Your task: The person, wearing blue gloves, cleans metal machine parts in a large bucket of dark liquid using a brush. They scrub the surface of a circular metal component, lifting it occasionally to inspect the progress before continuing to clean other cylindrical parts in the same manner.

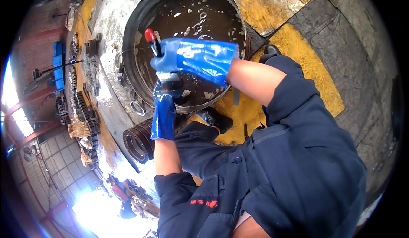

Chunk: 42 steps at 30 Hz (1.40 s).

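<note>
Fisheye view from the person's head, looking steeply down, close over left hand (162, 95) and right hand (167, 55)

Red characters (204, 203), too small and blurred to read, stand on the dark blue jacket (298, 152).

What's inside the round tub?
The tub holds dark brown liquid with patches of pale foam. Its bottom is hidden beneath the liquid, and the right hand and left hand cover part of the view.

The right fingers (158, 63) hide part of the brush (155, 46); the tub (131, 42) is cropped above.
</note>
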{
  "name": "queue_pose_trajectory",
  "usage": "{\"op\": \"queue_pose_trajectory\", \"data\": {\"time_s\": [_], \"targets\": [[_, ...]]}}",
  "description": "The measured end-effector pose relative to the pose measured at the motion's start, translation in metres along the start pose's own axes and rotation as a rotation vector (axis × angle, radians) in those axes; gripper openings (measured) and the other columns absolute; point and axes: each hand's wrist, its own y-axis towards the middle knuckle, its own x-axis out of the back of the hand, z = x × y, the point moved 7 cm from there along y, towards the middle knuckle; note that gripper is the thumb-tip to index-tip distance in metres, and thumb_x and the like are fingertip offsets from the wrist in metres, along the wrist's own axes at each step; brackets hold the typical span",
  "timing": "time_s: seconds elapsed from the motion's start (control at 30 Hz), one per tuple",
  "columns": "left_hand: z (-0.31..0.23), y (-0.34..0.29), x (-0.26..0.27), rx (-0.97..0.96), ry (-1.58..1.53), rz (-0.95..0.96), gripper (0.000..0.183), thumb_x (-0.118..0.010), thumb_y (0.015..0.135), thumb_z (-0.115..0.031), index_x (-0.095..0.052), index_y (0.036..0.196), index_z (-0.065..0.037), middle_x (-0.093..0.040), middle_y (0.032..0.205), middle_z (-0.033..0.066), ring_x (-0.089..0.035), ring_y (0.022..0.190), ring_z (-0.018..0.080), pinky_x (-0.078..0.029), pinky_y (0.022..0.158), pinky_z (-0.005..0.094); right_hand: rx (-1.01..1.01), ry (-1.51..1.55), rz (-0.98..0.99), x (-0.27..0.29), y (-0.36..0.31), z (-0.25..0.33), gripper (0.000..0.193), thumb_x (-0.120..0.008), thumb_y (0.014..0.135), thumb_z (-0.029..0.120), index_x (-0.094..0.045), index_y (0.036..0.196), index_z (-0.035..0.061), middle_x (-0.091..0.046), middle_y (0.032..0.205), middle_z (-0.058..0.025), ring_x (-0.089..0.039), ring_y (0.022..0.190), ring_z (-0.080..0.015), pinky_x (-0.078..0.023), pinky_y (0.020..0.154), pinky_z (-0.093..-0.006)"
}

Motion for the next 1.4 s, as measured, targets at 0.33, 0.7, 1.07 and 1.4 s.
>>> {"op": "queue_pose_trajectory", "data": {"time_s": [0.33,0.7,1.07,1.4], "targets": [[-0.017,-0.019,-0.01,0.015,0.124,-0.049,0.061,-0.073,0.07,0.017,-0.068,0.128,-0.001,-0.077,0.108,0.0092,-0.074,0.089,0.0209,-0.062,0.082,0.0329,-0.356,0.182,-0.313,0.048,0.052,-0.127,0.05,-0.065,0.089,0.049,-0.08,0.102,0.003,-0.077,0.098,-0.0234,-0.075,0.094,-0.0349,-0.057,0.085,-0.0432],[-0.019,-0.013,-0.014,-0.003,0.102,0.052,0.063,-0.071,0.072,0.017,-0.067,0.133,0.001,-0.077,0.112,0.0109,-0.074,0.094,0.0221,-0.061,0.086,0.0331,-0.216,-0.041,-0.28,0.036,0.046,-0.161,0.053,-0.065,0.097,0.046,-0.075,0.126,0.0039,-0.076,0.12,-0.0251,-0.073,0.115,-0.0389,-0.057,0.1,-0.0459],[-0.007,-0.012,0.006,0.017,0.05,0.037,0.068,-0.075,0.072,0.021,-0.067,0.136,0.0,-0.076,0.117,0.0113,-0.074,0.102,0.0233,-0.061,0.089,0.035,-0.039,0.135,-0.061,0.003,-0.009,-0.009,0.042,-0.067,0.095,0.051,-0.079,0.098,0.011,-0.077,0.089,-0.0101,-0.071,0.081,-0.0199,-0.056,0.081,-0.0374],[-0.015,-0.02,-0.01,0.033,0.007,-0.009,0.083,-0.057,0.067,0.023,-0.057,0.148,0.004,-0.075,0.119,0.0228,-0.077,0.1,0.0365,-0.065,0.088,0.0396,0.017,0.139,-0.188,0.044,0.008,-0.056,0.047,-0.065,0.097,0.052,-0.078,0.089,0.0074,-0.071,0.071,-0.0087,-0.067,0.065,-0.0206,-0.054,0.067,-0.0373]]}}
